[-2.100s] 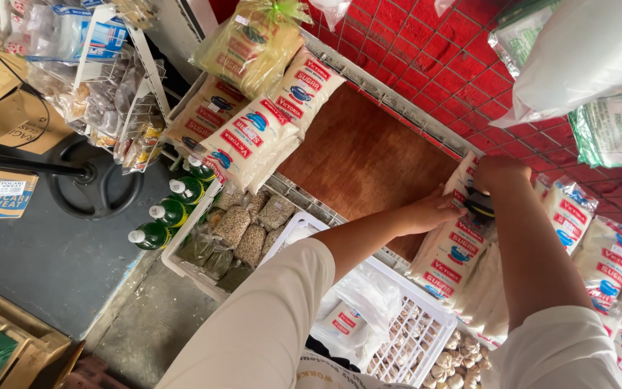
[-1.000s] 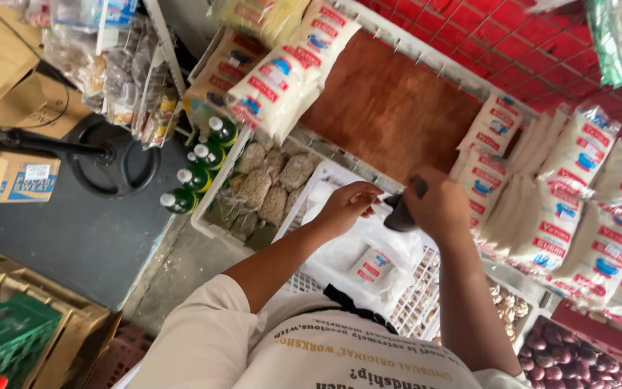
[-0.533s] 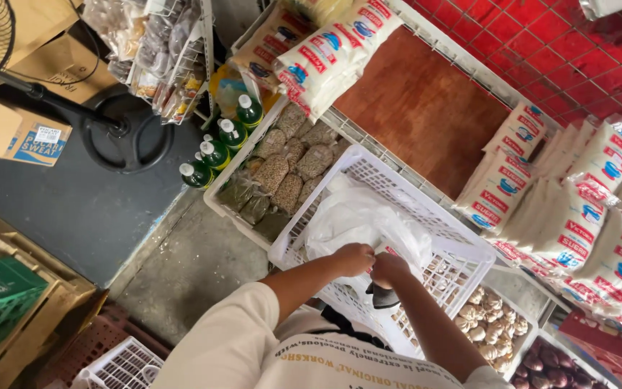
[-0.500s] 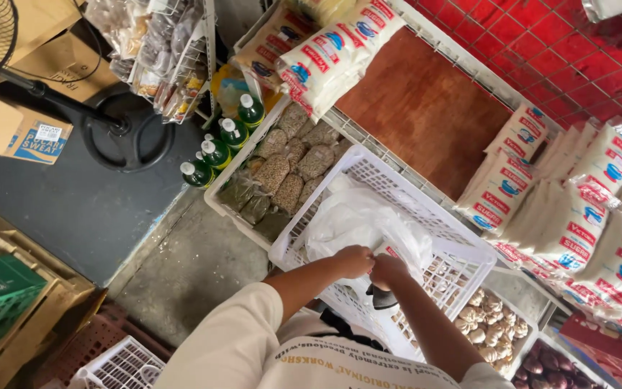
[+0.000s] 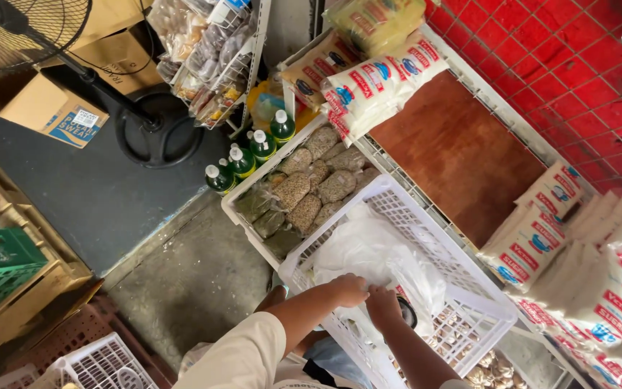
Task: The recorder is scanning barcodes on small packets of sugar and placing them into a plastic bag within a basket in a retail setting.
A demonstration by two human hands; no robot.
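Hands meeting low in frame, left hand and right hand both pinching a clear plastic bag, bag inside a white slotted crate, its length running up-left, green bottles beyond, red tiled wall farthest

This is a small grocery shop or market stall. Stacked white packets of goods lie on a wire shelf, with more packets along the red tiled wall. Green bottles, bagged dry goods in a white crate, hanging snack bags, cardboard boxes and a standing fan crowd the floor.
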